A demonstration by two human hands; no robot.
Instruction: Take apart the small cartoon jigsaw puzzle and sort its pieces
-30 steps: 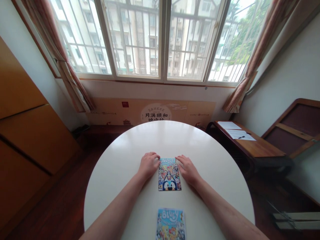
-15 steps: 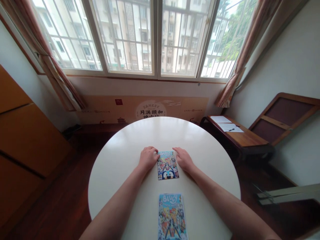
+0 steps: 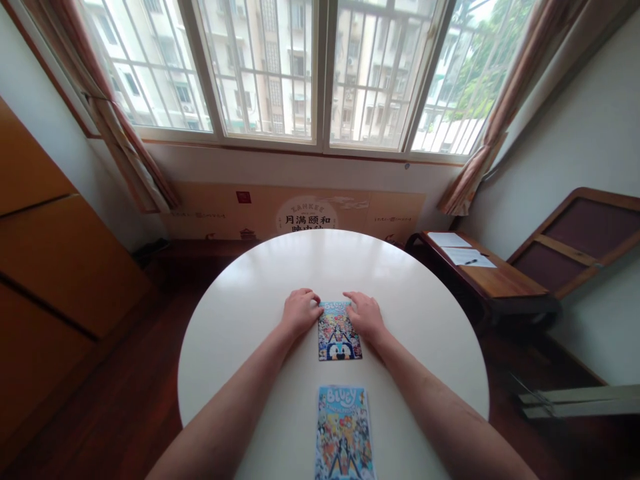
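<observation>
A small, colorful Bluey picture (image 3: 340, 337) lies flat on the white round table (image 3: 225, 373). At its upper left edge rests my left hand (image 3: 301, 312), fingers loosely curved and apart from the thumb, which touches the border. My right hand (image 3: 366, 316) is at the upper right edge, with a finger stretched forward and the thumb side over the border. Neither hand grips the picture. Closer to me, between my forearms, lies a larger Bluey sheet or booklet (image 3: 344, 427) with the same design, its lower end cut off by the view.
Papers (image 3: 467, 257) and a pen (image 3: 471, 262) lie on a wooden side table (image 3: 480, 277) at the right, beside a framed wooden panel (image 3: 575, 240). An orange-brown cabinet (image 3: 55, 260) stands at the left. Beyond the table is a barred window (image 3: 320, 80).
My right hand has shifted inward to the picture's right edge. My left hand stays at the left edge. The whole view has shifted slightly.
</observation>
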